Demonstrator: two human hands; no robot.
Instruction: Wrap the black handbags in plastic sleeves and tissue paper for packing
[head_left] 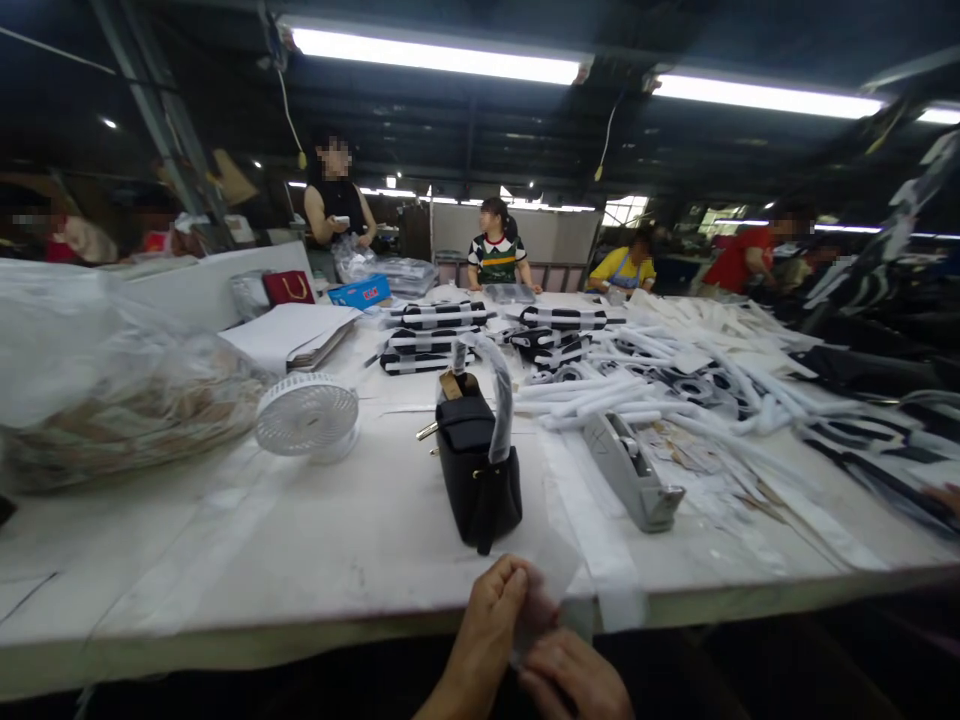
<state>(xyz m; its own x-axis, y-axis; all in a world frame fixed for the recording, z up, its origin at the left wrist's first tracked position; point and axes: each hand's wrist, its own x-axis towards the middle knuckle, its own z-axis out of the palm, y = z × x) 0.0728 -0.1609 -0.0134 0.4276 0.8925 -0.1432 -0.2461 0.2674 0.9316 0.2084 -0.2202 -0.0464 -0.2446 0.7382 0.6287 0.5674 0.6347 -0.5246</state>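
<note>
At the table's front edge, my left hand (486,622) pinches a thin translucent white sheet (556,562); whether it is plastic or tissue paper I cannot tell. Lower and to the right, my right hand (576,672) has its fingers closed on the same sheet, which partly hides behind both hands. Just beyond them a black handbag (480,470) stands upright on the table. Its handle (501,400) is wrapped in clear film, and a brown tag (452,385) sits near its top. Metal hardware sticks out at its left side.
A grey tape dispenser (634,475) stands right of the bag, a white fan (307,415) left. Wrapped black straps (435,340) and white tubes (585,395) lie behind. A large plastic bag (127,390) fills the left side. Several people work beyond the white table (337,560).
</note>
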